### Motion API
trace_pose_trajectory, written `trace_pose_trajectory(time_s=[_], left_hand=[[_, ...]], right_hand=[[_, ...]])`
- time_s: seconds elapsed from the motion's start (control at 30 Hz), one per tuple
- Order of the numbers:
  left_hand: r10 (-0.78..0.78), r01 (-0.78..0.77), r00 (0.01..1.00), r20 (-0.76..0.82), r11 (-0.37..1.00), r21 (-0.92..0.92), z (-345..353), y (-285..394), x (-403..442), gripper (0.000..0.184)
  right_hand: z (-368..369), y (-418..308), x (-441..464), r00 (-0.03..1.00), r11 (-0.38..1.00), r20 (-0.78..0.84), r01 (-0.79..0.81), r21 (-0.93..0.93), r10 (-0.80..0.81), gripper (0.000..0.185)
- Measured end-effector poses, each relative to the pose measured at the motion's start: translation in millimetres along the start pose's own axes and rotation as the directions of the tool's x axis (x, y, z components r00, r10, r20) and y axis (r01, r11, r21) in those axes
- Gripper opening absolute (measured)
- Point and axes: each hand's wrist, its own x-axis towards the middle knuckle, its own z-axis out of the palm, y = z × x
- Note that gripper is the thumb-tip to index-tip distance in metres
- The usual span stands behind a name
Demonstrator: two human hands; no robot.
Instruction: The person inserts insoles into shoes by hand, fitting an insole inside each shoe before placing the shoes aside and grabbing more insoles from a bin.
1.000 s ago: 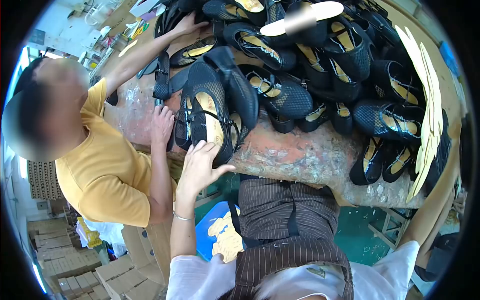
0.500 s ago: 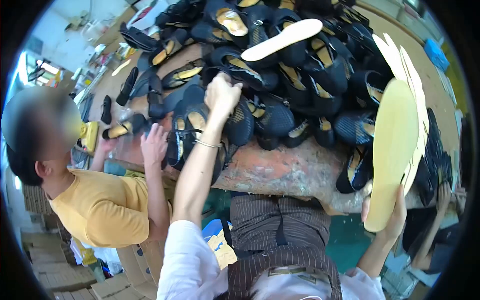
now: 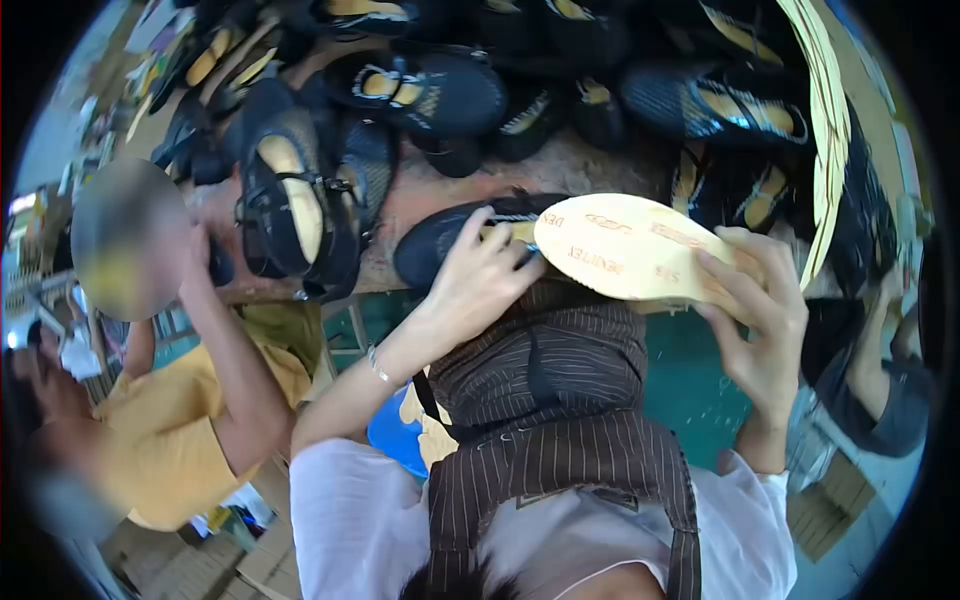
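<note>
At the front edge of the table lies a black shoe (image 3: 428,243), its toe to the left. My left hand (image 3: 482,270) grips the shoe at its opening, fingers bent over the upper. In my right hand (image 3: 762,300) is a pale yellow insole (image 3: 625,245) with reddish print, pinched between thumb and fingers. The insole's far end hangs over the shoe and hides its heel part. To the left stand black mesh shoes with straps (image 3: 290,190), close together.
More black shoes (image 3: 450,95) fill the back of the worktable (image 3: 560,168). A curved stack of insoles (image 3: 832,140) stands at the right. A co-worker in yellow (image 3: 190,400) is at the left; another person (image 3: 885,385) is far right. A blue container (image 3: 396,440) is below.
My left hand has come back from the pile to the front edge with a black shoe. My right hand has moved left and tilted the insole over it. The view has shifted.
</note>
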Motion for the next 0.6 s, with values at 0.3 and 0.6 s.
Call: trace_pose_trajectory(time_s=[0.3,0.6], left_hand=[[-0.622,0.628,0.778,0.086,0.772,-0.097,-11.5,-16.0,-52.8,0.114],[-0.534,0.524,0.846,-0.003,0.831,-0.186,-4.9,-31.2,-53.7,0.100]], right_hand=[[70.2,-6.6,49.7,0.967,0.966,0.111,0.242,-0.097,-0.231,0.042],[151.0,-20.4,84.0,0.927,0.915,0.154,0.292,0.279,-0.343,0.034]])
